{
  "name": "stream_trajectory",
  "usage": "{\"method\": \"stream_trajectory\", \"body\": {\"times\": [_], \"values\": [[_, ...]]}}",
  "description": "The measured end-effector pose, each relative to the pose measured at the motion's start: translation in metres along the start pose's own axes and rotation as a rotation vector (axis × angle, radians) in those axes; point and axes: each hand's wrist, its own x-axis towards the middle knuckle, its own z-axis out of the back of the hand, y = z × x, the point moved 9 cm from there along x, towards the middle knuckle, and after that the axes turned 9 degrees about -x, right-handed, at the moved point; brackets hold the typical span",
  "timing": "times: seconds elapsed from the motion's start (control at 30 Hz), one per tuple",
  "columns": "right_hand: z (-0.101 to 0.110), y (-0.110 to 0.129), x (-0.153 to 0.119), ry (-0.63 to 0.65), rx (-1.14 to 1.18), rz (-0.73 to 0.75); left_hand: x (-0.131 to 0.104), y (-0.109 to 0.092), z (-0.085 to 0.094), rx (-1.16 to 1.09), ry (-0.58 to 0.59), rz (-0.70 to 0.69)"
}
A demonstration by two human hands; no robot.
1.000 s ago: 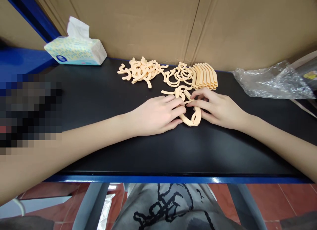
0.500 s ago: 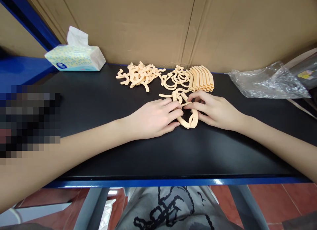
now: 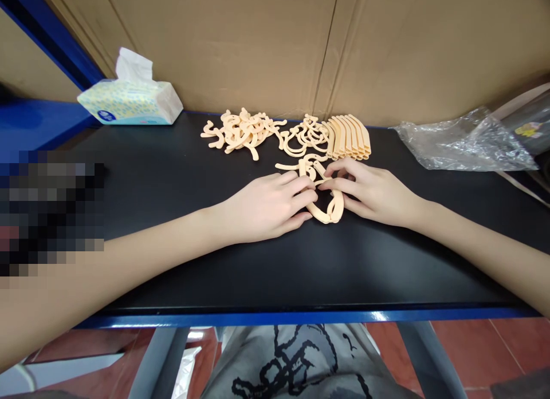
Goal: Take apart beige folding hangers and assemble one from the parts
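Several curved cream plastic pieces [image 3: 323, 216] form a loop on the black table. My left hand [image 3: 275, 207] is closed on the loop's left side, its fingertips curled round the piece. From the right, my right hand [image 3: 372, 192] grips the upper right part with bent fingers, the fingertips partly hiding the pieces between the hands. A loose curved piece [image 3: 287, 166] lies just behind my left fingers. Farther back are a heap of cream hooked pieces [image 3: 244, 133], a smaller heap of thin curved ones [image 3: 307, 137], and a neat row of long bent pieces [image 3: 350, 137].
A tissue pack [image 3: 133, 101] stands at the back left of the black table [image 3: 275, 273]. Crumpled clear plastic [image 3: 464, 141] lies at the back right, beside a grey object with a strap. Brown cardboard [image 3: 258, 50] rises along the rear edge. Something pixelated covers the far left.
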Motion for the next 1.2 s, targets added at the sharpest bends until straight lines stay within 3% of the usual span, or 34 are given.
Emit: {"method": "stream_trajectory", "body": {"times": [1.2], "values": [[0.0026, 0.0017, 0.0005, -0.004, -0.001, 0.007, 0.0001, 0.0, -0.0017, -0.024, 0.01, 0.005]]}}
